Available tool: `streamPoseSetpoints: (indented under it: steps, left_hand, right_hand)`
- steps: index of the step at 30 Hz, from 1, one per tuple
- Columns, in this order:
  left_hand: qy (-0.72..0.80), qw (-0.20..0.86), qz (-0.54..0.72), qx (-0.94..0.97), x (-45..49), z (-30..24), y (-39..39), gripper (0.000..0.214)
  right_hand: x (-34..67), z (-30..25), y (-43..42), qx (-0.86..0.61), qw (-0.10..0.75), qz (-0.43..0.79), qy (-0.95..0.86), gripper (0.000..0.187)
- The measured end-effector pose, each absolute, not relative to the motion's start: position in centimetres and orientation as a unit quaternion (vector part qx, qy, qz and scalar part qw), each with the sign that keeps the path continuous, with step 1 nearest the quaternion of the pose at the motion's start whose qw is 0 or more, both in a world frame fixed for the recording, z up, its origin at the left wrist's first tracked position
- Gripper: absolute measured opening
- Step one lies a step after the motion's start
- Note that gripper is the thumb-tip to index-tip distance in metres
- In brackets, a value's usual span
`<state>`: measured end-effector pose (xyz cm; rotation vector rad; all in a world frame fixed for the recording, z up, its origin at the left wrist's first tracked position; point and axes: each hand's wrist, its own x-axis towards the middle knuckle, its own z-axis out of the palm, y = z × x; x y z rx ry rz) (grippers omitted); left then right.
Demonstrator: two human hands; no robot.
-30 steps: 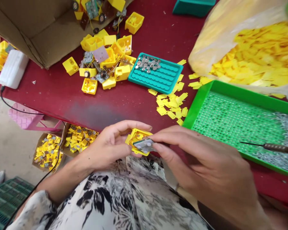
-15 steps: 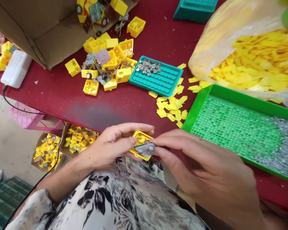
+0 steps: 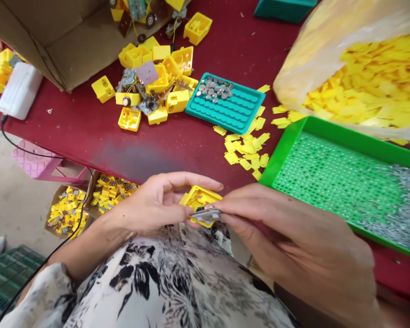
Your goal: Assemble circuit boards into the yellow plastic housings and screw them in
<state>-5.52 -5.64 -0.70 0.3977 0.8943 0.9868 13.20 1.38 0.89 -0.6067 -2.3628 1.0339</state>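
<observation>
My left hand [image 3: 157, 205] grips a small yellow plastic housing [image 3: 198, 199] just in front of the table's near edge, above my lap. My right hand [image 3: 287, 228] pinches a small grey circuit board [image 3: 205, 213] with round metal contacts and holds it tilted against the housing's open side. Both hands have their fingers closed on these parts.
On the red table [image 3: 89, 132] lie a pile of yellow housings with wired boards [image 3: 153, 86], a teal tray of button cells [image 3: 225, 102], loose yellow tabs [image 3: 248, 148], a green perforated tray with small metal parts [image 3: 345, 177] and a bag of yellow tabs [image 3: 362, 77]. A cardboard box [image 3: 54, 41] stands far left.
The board in my right hand has tipped from nearly flat to edge-on against the housing. The tool that lay on the green tray a second ago is out of sight.
</observation>
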Motion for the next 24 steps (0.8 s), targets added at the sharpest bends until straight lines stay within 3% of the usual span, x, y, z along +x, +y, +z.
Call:
streamPoseSetpoints:
  steps: [24]
  left_hand:
    - [0.476,0.717,0.433,0.269,-4.72,-1.18,-5.98,0.064]
  right_hand:
    - [12.27,1.38,2.34,-0.183,0.209,0.256,-0.926,0.023]
